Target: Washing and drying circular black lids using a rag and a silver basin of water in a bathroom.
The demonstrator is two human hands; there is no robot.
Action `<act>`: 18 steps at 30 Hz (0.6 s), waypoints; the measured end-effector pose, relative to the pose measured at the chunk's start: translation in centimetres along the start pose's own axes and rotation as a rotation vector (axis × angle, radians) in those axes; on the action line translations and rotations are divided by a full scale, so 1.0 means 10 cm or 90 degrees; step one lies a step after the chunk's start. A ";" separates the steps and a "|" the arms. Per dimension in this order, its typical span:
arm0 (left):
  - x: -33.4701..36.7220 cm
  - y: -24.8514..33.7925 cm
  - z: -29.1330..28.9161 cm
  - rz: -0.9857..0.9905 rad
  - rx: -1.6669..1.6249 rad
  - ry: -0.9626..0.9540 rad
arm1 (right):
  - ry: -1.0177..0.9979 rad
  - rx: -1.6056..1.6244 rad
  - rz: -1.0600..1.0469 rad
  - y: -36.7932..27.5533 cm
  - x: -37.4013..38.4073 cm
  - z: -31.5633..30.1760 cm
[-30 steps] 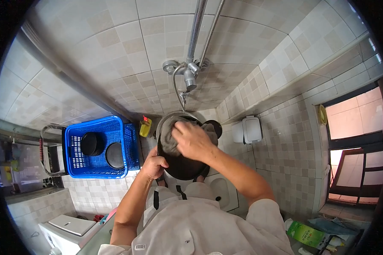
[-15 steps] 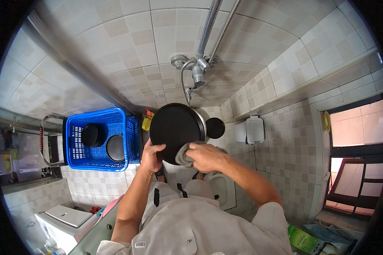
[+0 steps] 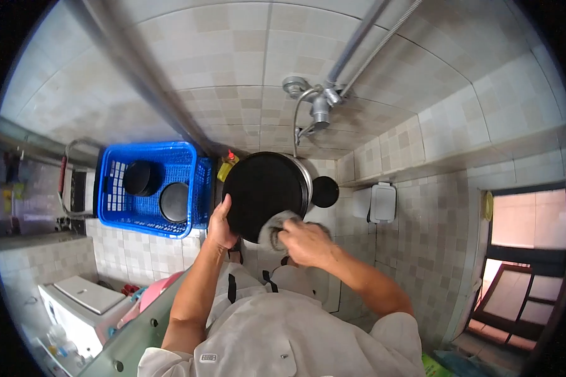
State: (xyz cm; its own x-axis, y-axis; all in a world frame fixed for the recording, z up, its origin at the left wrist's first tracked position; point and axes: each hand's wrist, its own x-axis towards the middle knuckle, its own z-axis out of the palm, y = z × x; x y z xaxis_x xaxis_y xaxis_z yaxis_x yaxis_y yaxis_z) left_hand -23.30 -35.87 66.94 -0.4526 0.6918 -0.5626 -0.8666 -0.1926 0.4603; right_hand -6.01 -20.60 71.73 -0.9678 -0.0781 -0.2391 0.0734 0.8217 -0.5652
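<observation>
And here's the right grip (image 3: pixel 305 242), clamped on a crumpled grey cloth (image 3: pixel 273 229) at the lower-right edge of a large round black pan (image 3: pixel 264 193), left grip (image 3: pixel 221 227) clasping its left side, with a blue perforated plastic basket (image 3: pixel 192 195) farther left.

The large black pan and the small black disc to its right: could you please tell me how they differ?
The large pan looks much wider than the small disc. The left hand holds the large pan, while no hand touches the small disc. A cloth is against the large pan, none against the small disc. Both are black and round.
</observation>
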 end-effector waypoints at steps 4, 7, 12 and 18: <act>-0.02 0.16 -0.22 -0.042 -0.008 0.005 | 0.131 -0.233 0.145 0.26 0.07 -0.02; 0.00 0.15 -0.34 -0.083 0.037 -0.026 | 0.197 -0.270 0.138 0.35 0.36 -0.11; 0.06 0.07 -0.44 -0.130 0.116 -0.044 | 0.205 -0.202 0.043 0.09 0.89 -0.17; 0.22 0.20 -0.72 -0.144 0.015 -0.086 | 0.026 -0.115 -0.180 -0.36 1.11 0.22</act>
State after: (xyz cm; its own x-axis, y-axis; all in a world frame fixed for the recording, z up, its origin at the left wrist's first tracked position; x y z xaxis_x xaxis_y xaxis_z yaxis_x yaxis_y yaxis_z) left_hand -27.53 -39.74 61.74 -0.2144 0.8021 -0.5573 -0.9368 -0.0073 0.3498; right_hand -16.53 -25.68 69.39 -0.9528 -0.2979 -0.0585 -0.2401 0.8574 -0.4553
